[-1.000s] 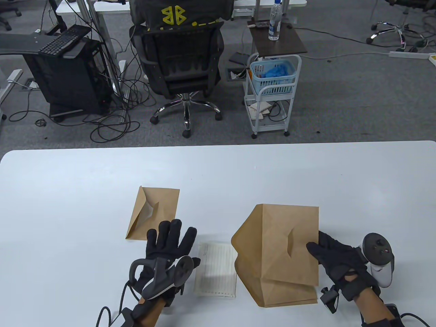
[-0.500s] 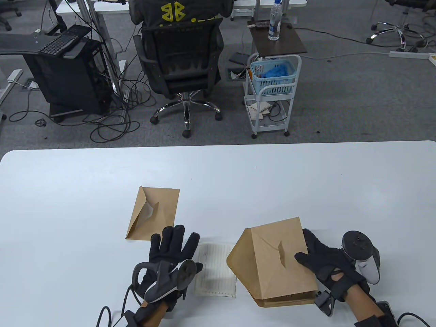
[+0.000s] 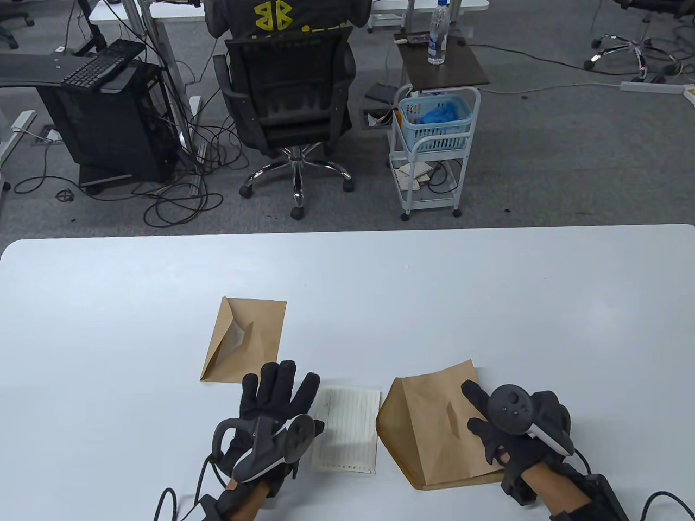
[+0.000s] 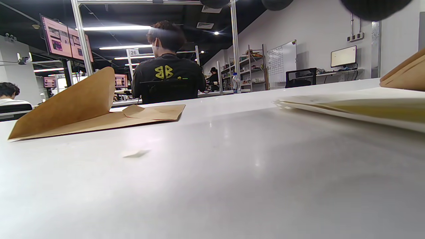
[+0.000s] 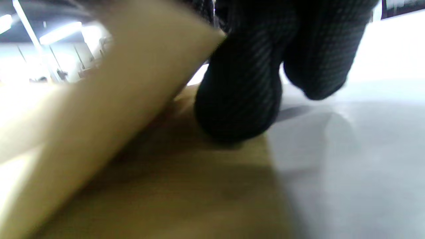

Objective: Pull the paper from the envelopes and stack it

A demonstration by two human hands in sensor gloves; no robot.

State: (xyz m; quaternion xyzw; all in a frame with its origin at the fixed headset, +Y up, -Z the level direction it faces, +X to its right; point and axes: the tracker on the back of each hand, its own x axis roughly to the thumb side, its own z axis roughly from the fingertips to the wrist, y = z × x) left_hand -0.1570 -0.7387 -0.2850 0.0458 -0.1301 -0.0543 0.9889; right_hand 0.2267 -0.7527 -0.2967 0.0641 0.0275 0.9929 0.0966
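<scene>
Here right hand (image 3: 516, 429) holds creased brown kraft envelope (image 3: 434, 429) on table (image 3: 380, 282)

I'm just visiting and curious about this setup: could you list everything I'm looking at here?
Envelopes: at least 2, brown; small one lying far left with flap raised, large one near right.
Lined paper: 1, white, flat between the hands.
Table: 1, white.
Office chair: 1, black, beyond the table, someone seated.
Trolley: 1, white, with a blue basket.
Water bottle: 1, clear, on a brown side table.
Keyboard: 1, black, far left.
Left hand: black glove, fingers spread, beside the paper.
Right hand: black glove, on the large envelope.
</scene>
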